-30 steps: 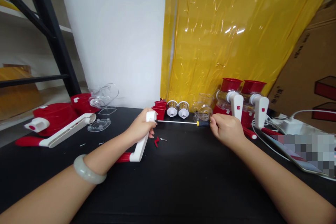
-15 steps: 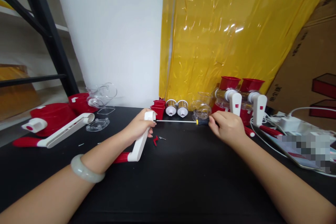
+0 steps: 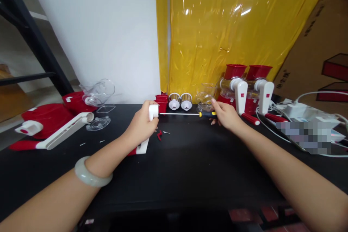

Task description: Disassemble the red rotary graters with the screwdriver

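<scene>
My left hand (image 3: 141,123) is closed around a white crank handle (image 3: 153,111) with a red grip, which partly shows below my fingers. Level with it, a screwdriver (image 3: 208,114) with a black and yellow handle lies in my right hand (image 3: 225,114), gripped by thumb and fingers. Its thin shaft points left, and the tip meets the crank handle's upper end; the exact contact is hidden. On the black table beneath are a small red plastic part (image 3: 159,135) and a small metal piece (image 3: 166,132).
Another crank handle (image 3: 65,132), red bases (image 3: 46,117) and clear plastic parts (image 3: 99,92) lie left. Two grater drums (image 3: 174,101) and red containers (image 3: 161,102) stand behind. Assembled rotary graters (image 3: 236,83), white cables and a pixelated device (image 3: 304,134) are right. Small screws (image 3: 83,144) lie left.
My right hand has turned on the screwdriver handle, thumb now uppermost. My left hand now covers more of the crank handle. The camera view has shifted, showing more of the table's front edge.
</scene>
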### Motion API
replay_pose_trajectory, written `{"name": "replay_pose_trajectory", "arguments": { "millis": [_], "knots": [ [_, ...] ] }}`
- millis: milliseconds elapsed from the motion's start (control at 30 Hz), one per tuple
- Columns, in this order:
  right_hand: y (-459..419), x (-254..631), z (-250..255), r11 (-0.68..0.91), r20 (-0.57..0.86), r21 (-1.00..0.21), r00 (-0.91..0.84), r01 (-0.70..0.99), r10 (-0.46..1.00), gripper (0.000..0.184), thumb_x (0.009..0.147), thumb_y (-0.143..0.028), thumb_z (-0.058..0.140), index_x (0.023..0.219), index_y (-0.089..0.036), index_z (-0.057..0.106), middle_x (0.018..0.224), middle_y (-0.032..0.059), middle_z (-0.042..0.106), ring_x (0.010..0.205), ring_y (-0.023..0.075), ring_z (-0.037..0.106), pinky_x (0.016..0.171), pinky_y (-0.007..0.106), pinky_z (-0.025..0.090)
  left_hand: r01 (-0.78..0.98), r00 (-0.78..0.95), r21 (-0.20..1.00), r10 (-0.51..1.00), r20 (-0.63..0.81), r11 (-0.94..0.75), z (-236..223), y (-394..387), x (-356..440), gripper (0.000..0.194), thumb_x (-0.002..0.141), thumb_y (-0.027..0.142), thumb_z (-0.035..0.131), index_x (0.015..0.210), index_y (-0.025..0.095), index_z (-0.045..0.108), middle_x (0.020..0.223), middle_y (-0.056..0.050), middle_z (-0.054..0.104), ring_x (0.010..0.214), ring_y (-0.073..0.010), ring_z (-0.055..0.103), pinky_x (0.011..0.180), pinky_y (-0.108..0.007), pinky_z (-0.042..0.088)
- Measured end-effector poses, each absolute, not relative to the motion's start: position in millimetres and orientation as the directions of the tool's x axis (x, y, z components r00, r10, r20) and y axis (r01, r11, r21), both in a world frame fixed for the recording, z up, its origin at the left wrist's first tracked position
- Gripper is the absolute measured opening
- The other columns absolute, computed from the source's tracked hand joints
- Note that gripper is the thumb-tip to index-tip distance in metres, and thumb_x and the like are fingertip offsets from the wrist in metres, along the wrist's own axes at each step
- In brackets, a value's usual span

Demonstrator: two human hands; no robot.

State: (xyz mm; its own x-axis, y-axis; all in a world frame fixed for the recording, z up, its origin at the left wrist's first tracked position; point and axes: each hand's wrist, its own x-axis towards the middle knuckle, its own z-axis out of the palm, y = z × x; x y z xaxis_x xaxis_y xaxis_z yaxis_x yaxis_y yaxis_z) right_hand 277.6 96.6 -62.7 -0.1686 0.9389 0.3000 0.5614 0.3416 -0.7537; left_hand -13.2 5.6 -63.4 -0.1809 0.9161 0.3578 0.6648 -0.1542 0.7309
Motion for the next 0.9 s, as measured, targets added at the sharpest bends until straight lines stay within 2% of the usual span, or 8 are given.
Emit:
{"name": "replay_pose_trajectory", "arguments": {
  "millis": [67,167,300,567,900],
  "knots": [
    [94,278,-61,0.343,0.292,-0.706,-0.187,0.62,0.938,0.058,0.089,-0.065,0.035,0.063,-0.018,0.056,0.049,0.0043,0.061,0.041,0.0162,0.056,0.051,0.028,0.042,0.656,-0.18,0.741,0.923,0.34,-0.144,-63,5,-12,0.051,0.072,0.014,0.054,0.12,0.025,0.045,0.075,0.003,0.06,0.053,-0.0142,0.062,0.058,-0.027,0.053],
    [93,280,-59,0.383,0.364,-0.596,-0.188,0.706,0.912,0.061,0.09,-0.061,0.035,0.05,-0.019,0.053,0.044,0.0042,0.057,0.046,0.0167,0.057,0.054,0.028,0.04,0.608,-0.178,0.786,0.945,0.275,-0.114,-63,6,-11,0.05,0.071,0.015,0.056,0.119,0.024,0.045,0.074,0.003,0.058,0.053,-0.0148,0.062,0.054,-0.026,0.052],
    [94,281,-58,0.433,0.458,-0.489,-0.2,0.757,0.866,0.056,0.091,-0.053,0.037,0.049,-0.019,0.051,0.043,0.0038,0.055,0.051,0.0179,0.057,0.056,0.028,0.036,0.58,-0.158,0.807,0.956,0.248,-0.113,-64,6,-10,0.048,0.071,0.015,0.057,0.117,0.025,0.045,0.076,0.002,0.057,0.054,-0.0143,0.061,0.052,-0.026,0.052],
    [91,279,-60,0.487,0.542,-0.42,-0.218,0.766,0.811,0.049,0.091,-0.046,0.036,0.049,-0.02,0.039,0.047,0.0026,0.049,0.051,0.0158,0.049,0.057,0.03,0.028,0.558,-0.164,0.823,0.958,0.237,-0.108,-62,6,-10,0.046,0.072,0.015,0.057,0.115,0.025,0.044,0.072,0.003,0.055,0.051,-0.0138,0.06,0.05,-0.027,0.053],
    [82,278,-55,0.552,0.653,-0.329,-0.239,0.766,0.719,0.044,0.09,-0.041,0.037,0.053,-0.019,0.044,0.049,0.0026,0.048,0.048,0.013,0.043,0.056,0.029,0.028,0.492,-0.189,0.862,0.952,0.24,-0.12,-60,8,-11,0.043,0.072,0.014,0.058,0.111,0.024,0.043,0.07,0.004,0.054,0.049,-0.0128,0.058,0.05,-0.028,0.054]
  ]
}}
